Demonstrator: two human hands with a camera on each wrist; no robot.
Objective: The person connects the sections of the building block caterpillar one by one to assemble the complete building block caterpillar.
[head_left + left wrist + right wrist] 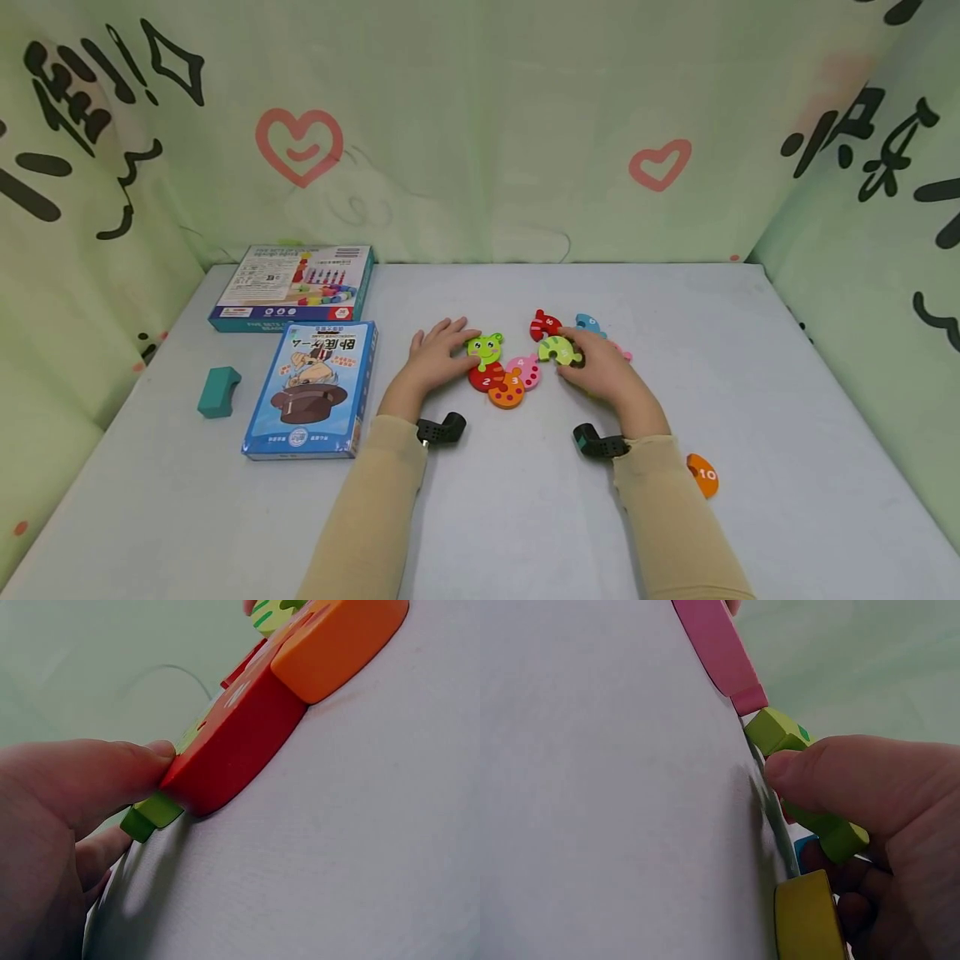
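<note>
on the table (517, 517), a far box (288, 283) lies at the left, with a near box (309, 392) just before it and a block (217, 393) left of that. mid-table, a head piece (489, 347), at the left hand (435, 362), adjoins piece 2 (483, 377); piece 3 (507, 391) sits nearer and right, piece 4 (528, 372) right of both. farther right, a curved piece (555, 349) is in the right hand (603, 375); piece 10 (705, 477) lies near right.

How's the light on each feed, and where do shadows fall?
Head view: brightest, red 2 piece legible; left wrist view: dimmer, dark shadow on the table beside the left hand; right wrist view: also dim, soft shadow beside the right hand.
</note>
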